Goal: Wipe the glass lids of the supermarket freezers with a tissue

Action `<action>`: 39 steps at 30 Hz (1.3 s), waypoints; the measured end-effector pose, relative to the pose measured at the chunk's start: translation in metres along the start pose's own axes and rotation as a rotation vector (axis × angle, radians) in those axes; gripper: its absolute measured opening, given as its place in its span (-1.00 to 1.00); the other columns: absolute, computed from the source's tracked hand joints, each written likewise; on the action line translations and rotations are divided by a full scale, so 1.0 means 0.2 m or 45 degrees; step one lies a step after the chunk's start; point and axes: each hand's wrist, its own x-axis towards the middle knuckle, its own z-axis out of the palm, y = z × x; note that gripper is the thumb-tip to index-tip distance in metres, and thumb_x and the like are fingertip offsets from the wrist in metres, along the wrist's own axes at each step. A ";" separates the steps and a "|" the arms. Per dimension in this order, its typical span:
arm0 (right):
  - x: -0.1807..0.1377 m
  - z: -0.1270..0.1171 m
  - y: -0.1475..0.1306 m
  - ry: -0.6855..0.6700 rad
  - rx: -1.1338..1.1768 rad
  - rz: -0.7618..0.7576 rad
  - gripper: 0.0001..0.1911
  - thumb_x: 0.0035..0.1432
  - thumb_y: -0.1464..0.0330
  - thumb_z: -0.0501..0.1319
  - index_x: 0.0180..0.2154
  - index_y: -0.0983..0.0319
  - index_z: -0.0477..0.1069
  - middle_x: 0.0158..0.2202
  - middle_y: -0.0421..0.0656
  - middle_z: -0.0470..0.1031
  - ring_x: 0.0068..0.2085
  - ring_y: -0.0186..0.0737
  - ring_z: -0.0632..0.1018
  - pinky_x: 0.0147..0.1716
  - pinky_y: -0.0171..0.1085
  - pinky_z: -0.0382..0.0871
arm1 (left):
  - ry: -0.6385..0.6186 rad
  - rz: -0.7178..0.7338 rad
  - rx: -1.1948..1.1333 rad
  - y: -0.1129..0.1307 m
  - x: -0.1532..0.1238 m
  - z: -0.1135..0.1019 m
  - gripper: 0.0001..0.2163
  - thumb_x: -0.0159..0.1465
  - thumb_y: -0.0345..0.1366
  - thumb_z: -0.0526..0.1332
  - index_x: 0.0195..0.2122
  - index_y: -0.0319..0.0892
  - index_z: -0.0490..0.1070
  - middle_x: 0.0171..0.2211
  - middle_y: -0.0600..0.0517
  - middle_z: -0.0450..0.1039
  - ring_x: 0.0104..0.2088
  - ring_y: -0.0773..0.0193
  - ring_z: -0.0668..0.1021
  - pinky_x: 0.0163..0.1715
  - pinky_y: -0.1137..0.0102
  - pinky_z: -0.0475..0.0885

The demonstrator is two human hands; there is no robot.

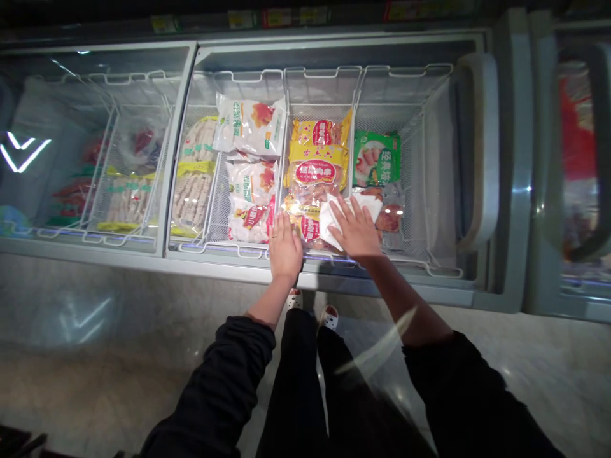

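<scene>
My right hand (357, 230) lies flat with its fingers spread on a white cloth or paper wipe (329, 222). It presses the wipe against the glass lid (410, 222) of a chest freezer, above bagged food. My left hand (285, 247) rests flat, fingers stretched out, at the lid's near edge, holding nothing. Below the glass, yellow food bags (317, 152) fill the middle wire basket. White bags (251, 127) lie in the basket to the left, and a green package (377, 158) is in the right one.
A thick pale handle (482, 152) curves along the lid's right side. Further left, a second glass section (128, 146) covers more frozen bags. Another freezer (582, 165) stands at the right. The near frame (229, 267) runs in front of my feet on a shiny floor (143, 356).
</scene>
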 end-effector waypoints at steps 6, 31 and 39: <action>-0.27 0.08 -0.18 0.008 0.007 -0.098 -0.32 0.54 0.16 0.08 0.56 0.18 0.13 0.58 -0.03 0.12 0.57 0.23 0.16 0.49 0.26 0.05 | 0.015 0.011 0.012 0.00 0.00 0.01 -0.43 0.52 -0.39 -0.04 0.55 -0.27 0.12 0.55 -0.16 0.17 0.59 0.05 0.10 0.59 0.02 0.06; -0.12 0.00 0.01 0.065 0.004 0.066 -0.32 0.52 0.17 0.08 0.56 0.12 0.11 0.60 -0.07 0.10 0.58 0.18 0.14 0.50 0.24 0.03 | -0.008 0.204 0.103 0.00 -0.02 0.00 -0.43 0.49 -0.40 0.00 0.52 -0.26 0.20 0.53 -0.13 0.22 0.55 0.12 0.25 0.56 0.12 0.15; -0.06 0.05 -0.11 0.052 0.039 -0.090 -0.33 0.53 0.17 0.07 0.56 0.07 0.12 0.59 -0.10 0.11 0.58 0.17 0.14 0.51 0.25 0.03 | -0.032 0.188 0.084 0.00 -0.01 -0.01 -0.46 0.48 -0.42 0.03 0.48 -0.22 0.29 0.52 -0.10 0.24 0.53 0.13 0.28 0.55 0.14 0.19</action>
